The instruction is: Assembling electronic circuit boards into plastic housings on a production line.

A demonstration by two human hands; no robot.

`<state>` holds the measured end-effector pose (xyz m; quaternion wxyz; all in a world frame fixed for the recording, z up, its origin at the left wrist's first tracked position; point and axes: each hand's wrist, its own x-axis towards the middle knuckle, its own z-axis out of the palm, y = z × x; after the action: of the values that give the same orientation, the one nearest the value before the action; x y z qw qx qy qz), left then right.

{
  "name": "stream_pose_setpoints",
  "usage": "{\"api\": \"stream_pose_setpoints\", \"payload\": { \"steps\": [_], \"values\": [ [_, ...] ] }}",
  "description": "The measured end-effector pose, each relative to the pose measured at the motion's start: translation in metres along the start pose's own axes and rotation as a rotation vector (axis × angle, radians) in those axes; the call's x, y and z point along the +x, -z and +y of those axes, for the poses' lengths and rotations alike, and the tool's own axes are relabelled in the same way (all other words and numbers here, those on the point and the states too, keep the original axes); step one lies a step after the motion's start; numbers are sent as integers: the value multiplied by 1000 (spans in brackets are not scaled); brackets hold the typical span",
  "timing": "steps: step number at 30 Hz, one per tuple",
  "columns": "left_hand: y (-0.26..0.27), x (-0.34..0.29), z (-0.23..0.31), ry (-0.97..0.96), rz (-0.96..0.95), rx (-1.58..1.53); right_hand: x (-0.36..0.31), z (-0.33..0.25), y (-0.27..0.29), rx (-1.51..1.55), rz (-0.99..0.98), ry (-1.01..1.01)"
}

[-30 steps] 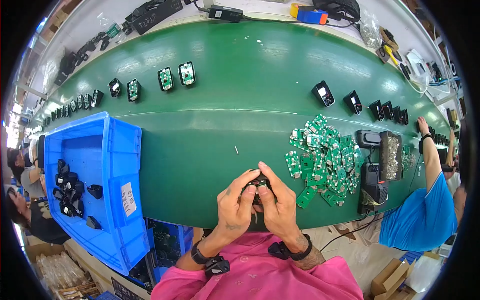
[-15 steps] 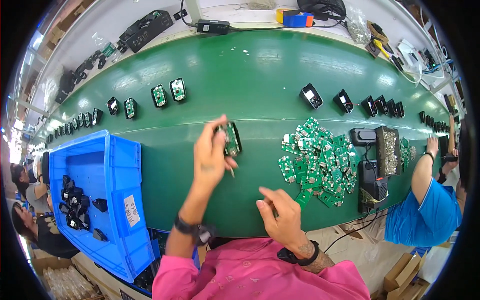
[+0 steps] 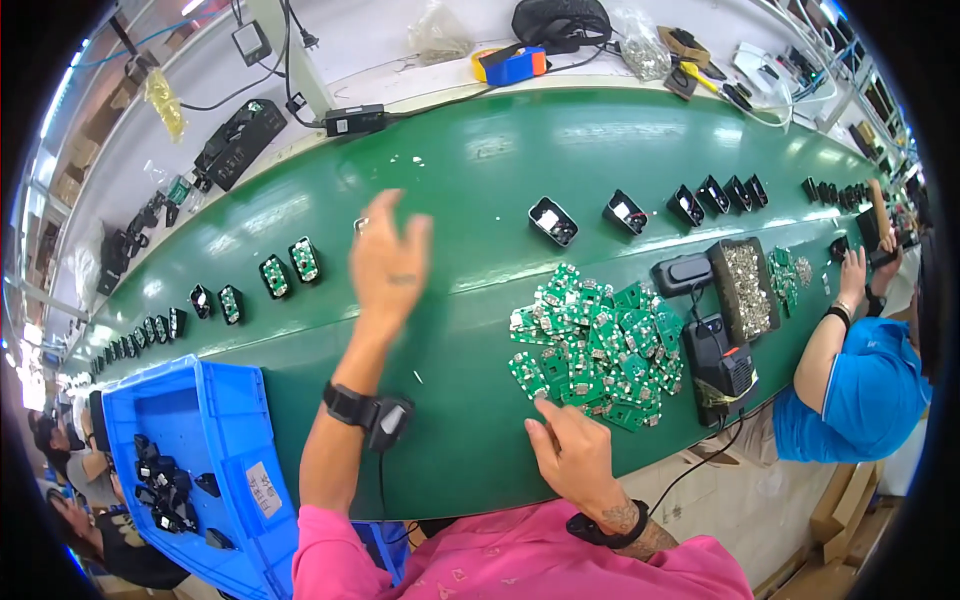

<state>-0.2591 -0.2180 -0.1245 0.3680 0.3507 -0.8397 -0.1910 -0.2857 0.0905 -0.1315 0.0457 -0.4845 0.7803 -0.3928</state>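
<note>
My left hand [image 3: 390,262] is stretched out over the green table, slightly blurred, with its thumb and index finger apart. At its fingertips shows the rim of a black housing [image 3: 361,226], mostly hidden by the hand. Left of it stand housings with green circuit boards in them, among them one housing [image 3: 304,260] in the same row. My right hand [image 3: 578,455] is loosely curled with thumb and index finger apart, nothing visible between them. Its index fingertip is at the lower edge of a loose circuit board [image 3: 528,374], beside the pile of green boards [image 3: 610,345].
A blue bin [image 3: 225,400] with black parts stands left. Black housings [image 3: 553,221] line the table's right half. Right of the boards are a corded black device [image 3: 720,365] and a tray of small metal parts [image 3: 745,285]. A co-worker in a blue shirt [image 3: 850,390] sits at right.
My left hand has carried the housing with its board forward and left, and its fingers have spread. My right hand has come to the board pile's edge. The view has shifted rightward.
</note>
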Motion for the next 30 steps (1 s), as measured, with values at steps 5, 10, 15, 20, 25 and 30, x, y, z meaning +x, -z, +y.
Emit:
{"api": "stream_pose_setpoints", "payload": {
  "steps": [5,10,15,20,25,30],
  "values": [
    [-57,-11,93,7,-512,98,28,-13,-4,-343,-313,-121],
    [-102,2,90,60,-492,-12,9,-28,-18,-348,-407,-23],
    [-88,8,78,120,-497,-296,17,-39,-6,-216,-416,-3],
    [-21,-19,53,356,-652,-1027,16,-31,-7,-182,-517,114],
    [49,-80,10,720,-582,-1725,9,-25,-11,-124,-633,128],
    [82,-137,-11,892,-366,-2026,21,-44,-3,-155,-661,128]
  ]
}}
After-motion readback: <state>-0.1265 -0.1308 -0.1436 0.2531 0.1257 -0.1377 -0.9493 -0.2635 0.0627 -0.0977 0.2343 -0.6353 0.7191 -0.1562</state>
